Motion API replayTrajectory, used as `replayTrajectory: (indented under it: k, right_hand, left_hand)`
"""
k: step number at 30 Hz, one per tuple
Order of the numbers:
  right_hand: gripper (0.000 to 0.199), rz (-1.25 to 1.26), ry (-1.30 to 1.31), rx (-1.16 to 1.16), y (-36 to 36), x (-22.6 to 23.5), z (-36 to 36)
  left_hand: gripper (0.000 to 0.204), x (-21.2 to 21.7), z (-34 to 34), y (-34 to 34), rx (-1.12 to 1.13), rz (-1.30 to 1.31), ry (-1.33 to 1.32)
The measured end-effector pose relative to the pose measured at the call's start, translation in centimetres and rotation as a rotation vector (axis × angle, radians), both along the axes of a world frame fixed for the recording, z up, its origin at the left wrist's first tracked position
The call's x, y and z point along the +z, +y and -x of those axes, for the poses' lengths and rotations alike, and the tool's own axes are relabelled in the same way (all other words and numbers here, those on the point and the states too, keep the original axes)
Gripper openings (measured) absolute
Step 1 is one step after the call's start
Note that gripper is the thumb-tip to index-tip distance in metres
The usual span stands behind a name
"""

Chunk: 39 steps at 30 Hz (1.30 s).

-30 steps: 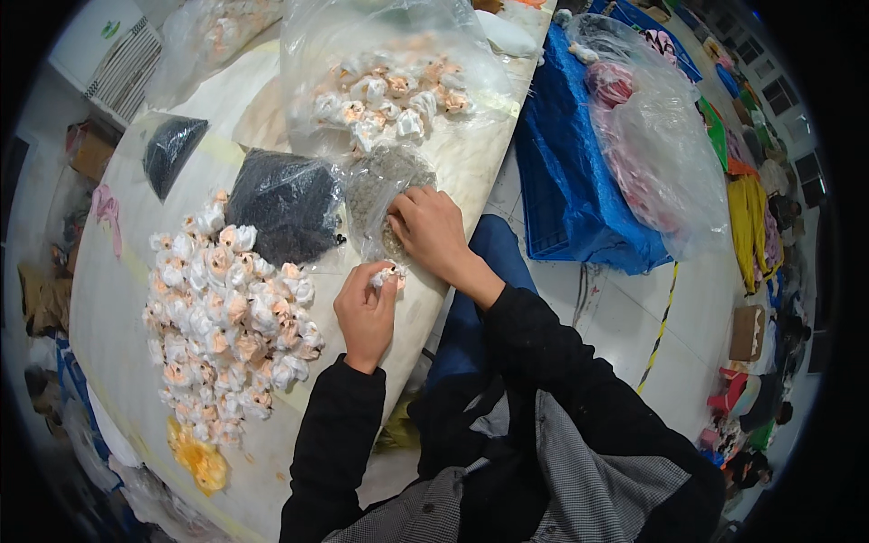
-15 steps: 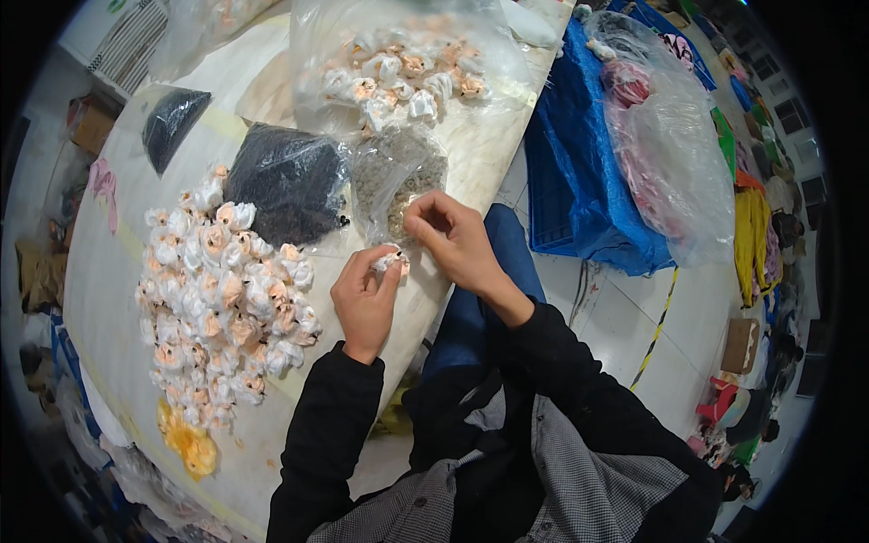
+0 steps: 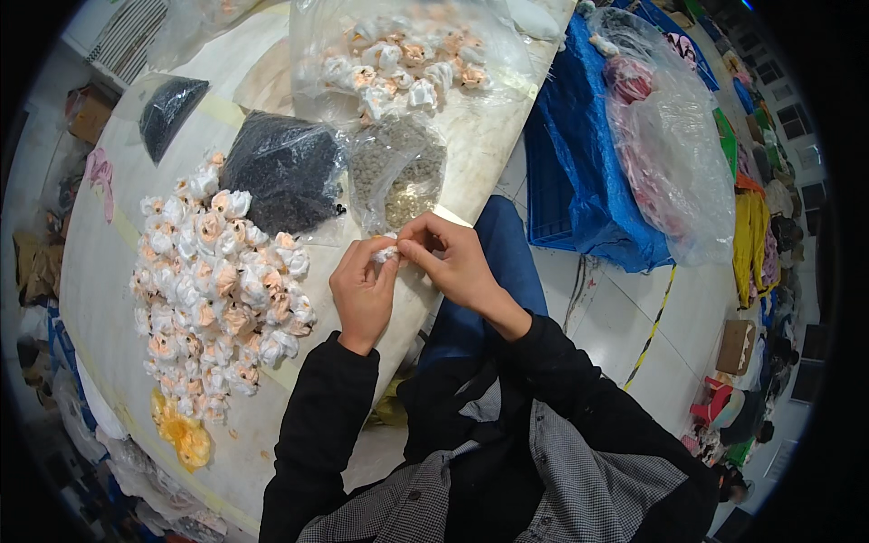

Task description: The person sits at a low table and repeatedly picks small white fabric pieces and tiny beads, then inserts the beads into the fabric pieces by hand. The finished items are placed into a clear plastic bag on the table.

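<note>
Pale round table (image 3: 109, 299), piled with white-and-peach flowers (image 3: 213, 281), bags of beads at the far side.

Left hand (image 3: 362, 294) and right hand (image 3: 453, 258) meeting over the near table edge, fingertips of both pinched on one small white flower (image 3: 386, 254). Best kept low over the table, just beside the clear bead bag (image 3: 398, 176) and black bead bag (image 3: 281, 172); light pinch only, so petals stay uncrushed, left steadying, right working the centre.

Person's wearing a black long-sleeved top, cuffs snug at the wrists, with a black-and-white small-check piece at the lower middle of the frame. Blue jeans show mid-frame. Left hand (image 3: 362, 290) and right hand (image 3: 453, 262) are bare, no gloves.
</note>
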State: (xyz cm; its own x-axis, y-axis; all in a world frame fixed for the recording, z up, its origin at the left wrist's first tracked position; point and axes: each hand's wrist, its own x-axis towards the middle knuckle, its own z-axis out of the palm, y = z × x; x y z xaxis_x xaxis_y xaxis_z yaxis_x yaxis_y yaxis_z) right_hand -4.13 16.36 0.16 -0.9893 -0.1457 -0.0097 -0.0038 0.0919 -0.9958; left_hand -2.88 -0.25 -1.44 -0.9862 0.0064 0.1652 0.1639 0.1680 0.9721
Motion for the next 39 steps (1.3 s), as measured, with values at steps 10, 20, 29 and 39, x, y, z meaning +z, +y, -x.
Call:
replayTrajectory:
  k: [10,20,29,39]
  right_hand:
    - [0.014,-0.361,0.252,0.120,0.8,1.8,0.3]
    - [0.017,-0.467,0.290,0.232,0.6,0.9,0.7]
    - [0.015,-0.418,0.373,-0.062,-0.2,-0.9,-1.5]
    - [0.015,-0.474,0.517,-0.128,-0.6,-0.9,-1.1]
  left_hand:
    - [0.020,-0.6,0.0,0.1,-0.027,0.090,0.097]
    - [0.021,-0.2,0.2,-0.5,-0.055,0.241,0.018]
    - [0.013,-1.0,0.2,-0.5,-0.060,0.116,-0.111]
    - [0.011,-0.4,0.2,-0.5,-0.032,0.158,-0.122]
